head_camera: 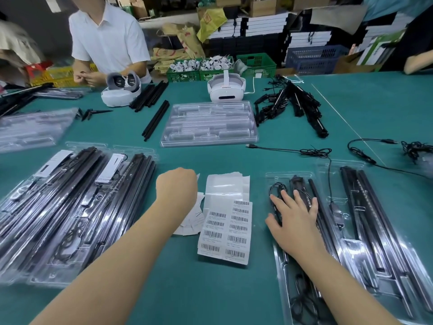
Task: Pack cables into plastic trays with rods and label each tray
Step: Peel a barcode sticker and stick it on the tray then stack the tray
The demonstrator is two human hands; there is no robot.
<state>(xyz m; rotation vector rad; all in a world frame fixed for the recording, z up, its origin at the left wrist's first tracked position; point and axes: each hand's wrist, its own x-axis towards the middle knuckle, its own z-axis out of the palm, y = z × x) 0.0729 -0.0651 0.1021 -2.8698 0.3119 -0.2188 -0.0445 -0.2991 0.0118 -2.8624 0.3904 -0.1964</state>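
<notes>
Your right hand (294, 221) lies flat on the packed tray (302, 242) at the lower right of the frame, fingers (276, 200) spread and straight over the coiled cable (277, 191) and the black rods (315, 200) inside it; a second filled tray (375, 231) sits just beside it toward the right edge. Your left hand (177, 185) hovers at centre frame above small torn label scraps (192, 221), its fingers curled under; from this angle you cannot tell whether they pinch a label or nothing. The barcode label sheet (226, 233) lies between your two hands on the green worktop (210, 296), with peeled white backing paper (225, 186) above it. At lower left, two filled trays (77, 214) lie side by side, each with a white label near its upper end. An empty clear tray (208, 123) rests at upper centre, loose black rods (155, 120) to its left, a tangle of cables and rods (290, 104) to its right; a loose cable (293, 150) runs between. Two white headsets (226, 89) stand further up; a person in a white shirt (107, 41) works at upper left.
</notes>
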